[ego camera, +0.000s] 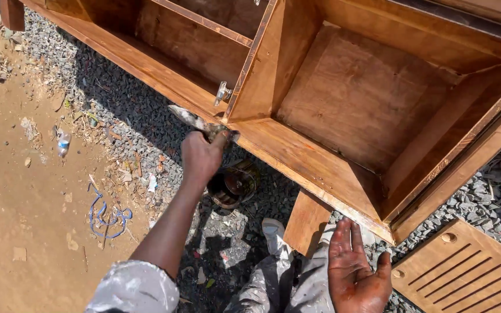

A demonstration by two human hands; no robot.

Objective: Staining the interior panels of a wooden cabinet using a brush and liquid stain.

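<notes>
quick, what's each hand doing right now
Left hand: closed on a paintbrush at the wooden cabinet edge.
Right hand: open, palm up, holding nothing.

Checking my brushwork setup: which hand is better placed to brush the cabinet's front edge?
Left, probably. The left hand grips the brush right against the cabinet edge, above the tin. The right hand rests open and empty, lower down.

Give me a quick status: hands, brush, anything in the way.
Left hand grips paintbrush at wooden cabinet edge. Right hand open, empty. Varnish tin below the brush.
</notes>
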